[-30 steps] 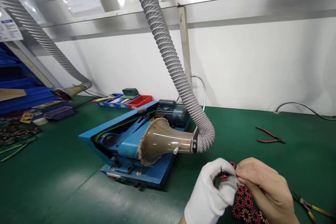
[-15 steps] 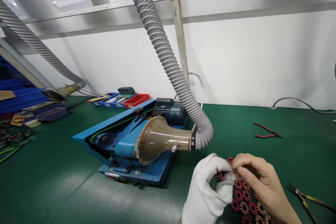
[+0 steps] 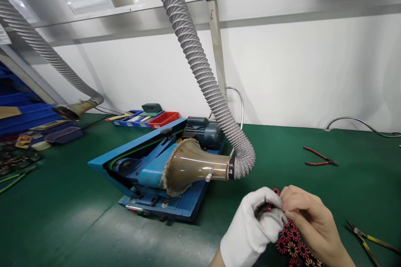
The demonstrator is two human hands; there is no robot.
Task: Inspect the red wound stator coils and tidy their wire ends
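Observation:
My left hand, in a white glove, is closed around a small dark and red wound ring, mostly hidden by the fingers. Touching the gloved fingertips, my bare right hand has its thumb and index finger pinched together; what they pinch is too small to make out. Beneath and between both hands, several red and copper-coloured wound rings lie in rows on the green table.
A blue belt machine with a brown suction hood stands left of my hands. Red-handled pliers lie behind them, yellow-handled pliers to the right. Blue and red trays sit near the wall.
Both hands have shifted slightly down. The left glove now covers more of the ring, and the right fingers are drawn closer against the glove.

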